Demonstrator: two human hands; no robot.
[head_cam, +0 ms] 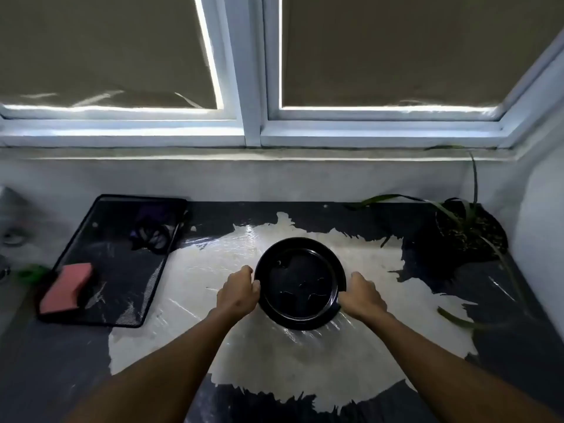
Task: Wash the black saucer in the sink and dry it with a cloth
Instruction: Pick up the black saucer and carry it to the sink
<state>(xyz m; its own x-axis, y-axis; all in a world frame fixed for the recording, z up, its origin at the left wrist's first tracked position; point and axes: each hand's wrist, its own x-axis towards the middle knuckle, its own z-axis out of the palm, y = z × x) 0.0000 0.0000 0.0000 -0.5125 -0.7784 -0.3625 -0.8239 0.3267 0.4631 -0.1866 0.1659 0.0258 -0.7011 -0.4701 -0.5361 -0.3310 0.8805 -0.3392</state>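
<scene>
The black saucer (300, 282) is round and glossy and sits in the middle of the dark counter, over a worn pale patch. My left hand (238, 293) grips its left rim with curled fingers. My right hand (363, 296) grips its right rim the same way. Whether the saucer rests on the counter or is just lifted off it I cannot tell. At the far left edge a part of the sink (12, 236) shows with its drain. No cloth is in view.
A black mesh tray (122, 288) lies left of the saucer with a pink sponge (67, 288) and a dark tangled item (152, 236) in it. A potted plant (467, 230) stands at the back right. The window sill and wall close off the back.
</scene>
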